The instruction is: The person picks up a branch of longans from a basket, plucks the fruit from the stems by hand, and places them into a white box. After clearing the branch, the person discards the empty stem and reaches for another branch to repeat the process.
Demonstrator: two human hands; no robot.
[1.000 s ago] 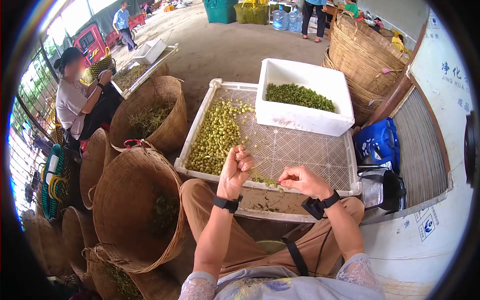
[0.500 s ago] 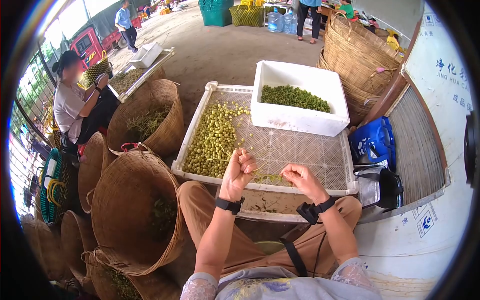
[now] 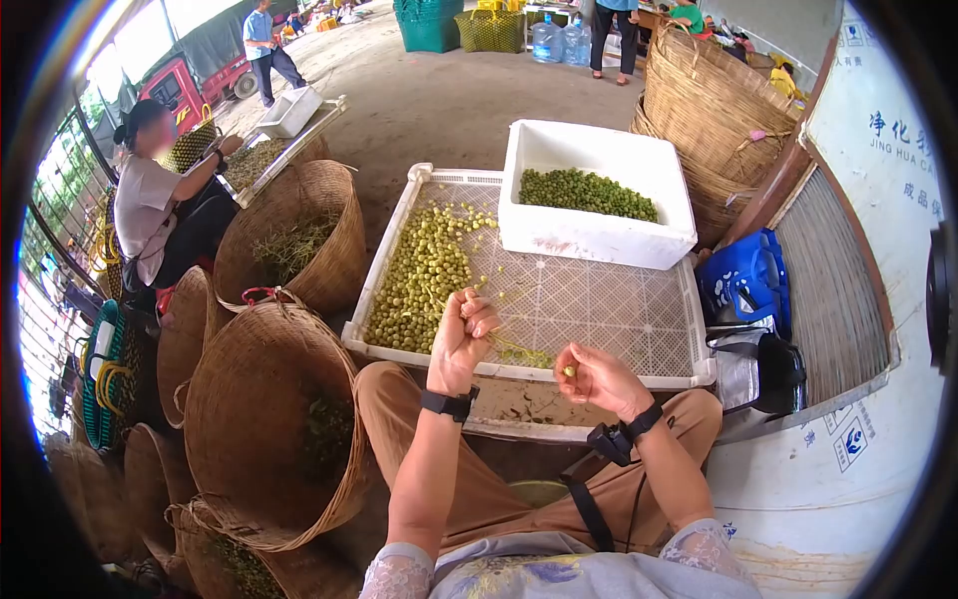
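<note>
Over the near edge of the white mesh tray [image 3: 599, 299], my left hand [image 3: 465, 337] is closed on a thin green stem [image 3: 514, 347] that stretches to the right. My right hand [image 3: 599, 379] lies to the right of it, its fingers pinching a small green berry [image 3: 570, 370]. Round yellow-green berries [image 3: 414, 275] are heaped on the tray's left part, to the left of and beyond my left hand. At the back right of the tray, a white foam box [image 3: 609, 237] holds smaller dark green berries [image 3: 589, 195].
Large wicker baskets [image 3: 264, 419] stand at the left. A co-worker [image 3: 155, 205] sits beside another tray [image 3: 299, 135]. A blue bag [image 3: 743, 280] and a black-and-silver bag [image 3: 763, 369] are at the right. Two people stand farther back.
My left hand has shifted slightly left. My right hand has moved down a little and turned, and a berry now shows in its fingers. The co-worker's hands have reached toward their tray.
</note>
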